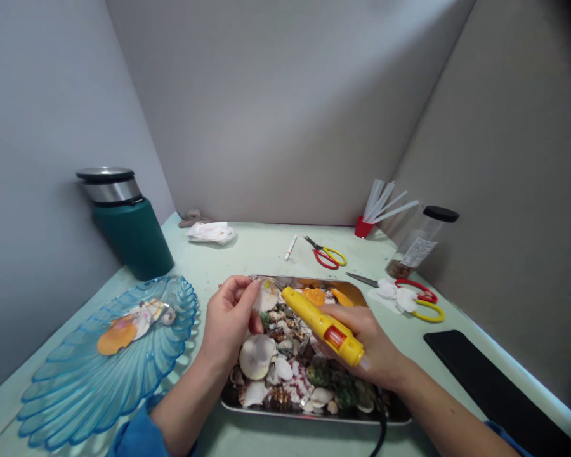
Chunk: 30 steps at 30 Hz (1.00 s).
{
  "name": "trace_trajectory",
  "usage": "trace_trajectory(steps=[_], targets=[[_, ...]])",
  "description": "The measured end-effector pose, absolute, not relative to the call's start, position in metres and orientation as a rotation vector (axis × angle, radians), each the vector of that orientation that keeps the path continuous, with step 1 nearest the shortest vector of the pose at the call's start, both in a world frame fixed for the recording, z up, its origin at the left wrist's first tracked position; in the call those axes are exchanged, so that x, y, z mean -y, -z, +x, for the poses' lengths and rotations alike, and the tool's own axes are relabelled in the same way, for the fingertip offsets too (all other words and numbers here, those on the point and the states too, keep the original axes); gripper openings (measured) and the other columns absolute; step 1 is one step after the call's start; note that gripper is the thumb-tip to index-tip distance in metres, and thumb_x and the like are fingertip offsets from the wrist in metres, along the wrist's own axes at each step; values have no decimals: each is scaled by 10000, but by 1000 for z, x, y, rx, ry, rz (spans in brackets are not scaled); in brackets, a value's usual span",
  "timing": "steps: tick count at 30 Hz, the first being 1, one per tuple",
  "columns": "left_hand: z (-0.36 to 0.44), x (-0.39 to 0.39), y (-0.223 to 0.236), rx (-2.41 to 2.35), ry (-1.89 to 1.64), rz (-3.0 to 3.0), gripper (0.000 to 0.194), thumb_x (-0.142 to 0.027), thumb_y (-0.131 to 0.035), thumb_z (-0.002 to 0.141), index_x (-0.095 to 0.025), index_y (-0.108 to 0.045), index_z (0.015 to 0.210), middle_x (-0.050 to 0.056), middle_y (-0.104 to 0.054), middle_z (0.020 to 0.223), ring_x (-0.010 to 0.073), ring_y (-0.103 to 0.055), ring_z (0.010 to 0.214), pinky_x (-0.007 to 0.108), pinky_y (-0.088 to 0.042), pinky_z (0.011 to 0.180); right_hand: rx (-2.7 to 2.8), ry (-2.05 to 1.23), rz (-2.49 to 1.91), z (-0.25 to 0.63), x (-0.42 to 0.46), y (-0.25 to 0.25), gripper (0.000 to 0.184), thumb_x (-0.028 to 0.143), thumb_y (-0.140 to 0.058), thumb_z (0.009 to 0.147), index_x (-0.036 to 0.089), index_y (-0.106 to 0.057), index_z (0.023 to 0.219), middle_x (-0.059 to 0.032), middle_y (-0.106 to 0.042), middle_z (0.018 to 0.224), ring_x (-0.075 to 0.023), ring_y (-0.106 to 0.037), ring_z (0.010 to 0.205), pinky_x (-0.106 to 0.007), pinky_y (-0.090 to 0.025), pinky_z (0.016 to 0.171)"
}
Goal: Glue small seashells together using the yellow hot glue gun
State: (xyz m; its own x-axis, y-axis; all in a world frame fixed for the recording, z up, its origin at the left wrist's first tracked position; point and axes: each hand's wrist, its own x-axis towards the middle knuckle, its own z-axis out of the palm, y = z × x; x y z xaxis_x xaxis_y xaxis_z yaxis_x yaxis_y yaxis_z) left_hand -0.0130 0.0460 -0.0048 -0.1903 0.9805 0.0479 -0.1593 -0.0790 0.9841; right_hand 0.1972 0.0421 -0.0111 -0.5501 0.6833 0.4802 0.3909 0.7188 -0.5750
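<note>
My left hand (228, 317) pinches a small pale shell (267, 297) over the metal tray (314, 416), which is full of mixed seashells. My right hand (374, 346) grips a yellow glue gun (321, 324), its nozzle pointing left at the held shell, almost touching it. The gun's black cord runs down past the tray's front edge. To the left lies a blue shell-shaped glass dish (76, 387) with an orange shell (117, 337) and a few pale shells glued together on it.
A green flask (128, 228) stands at the back left. Two red-and-yellow scissors (328, 256) (416, 301), a red cup of glue sticks (375, 212), a lidded jar (421, 244), a crumpled tissue (212, 232) and a black phone (485, 381) lie around the tray.
</note>
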Motion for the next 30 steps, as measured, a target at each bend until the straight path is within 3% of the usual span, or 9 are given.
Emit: trace_trajectory(steps=[30], targets=[[-12, -44, 3, -1202, -1447, 1107, 228, -367, -623, 737, -194, -477, 767, -100, -455, 465, 62, -446, 291, 146, -278, 307, 2212, -511, -837, 197, -43, 13, 280, 165, -588, 731, 167, -591, 1011, -38, -663, 797, -148, -585, 658, -249, -423, 607]])
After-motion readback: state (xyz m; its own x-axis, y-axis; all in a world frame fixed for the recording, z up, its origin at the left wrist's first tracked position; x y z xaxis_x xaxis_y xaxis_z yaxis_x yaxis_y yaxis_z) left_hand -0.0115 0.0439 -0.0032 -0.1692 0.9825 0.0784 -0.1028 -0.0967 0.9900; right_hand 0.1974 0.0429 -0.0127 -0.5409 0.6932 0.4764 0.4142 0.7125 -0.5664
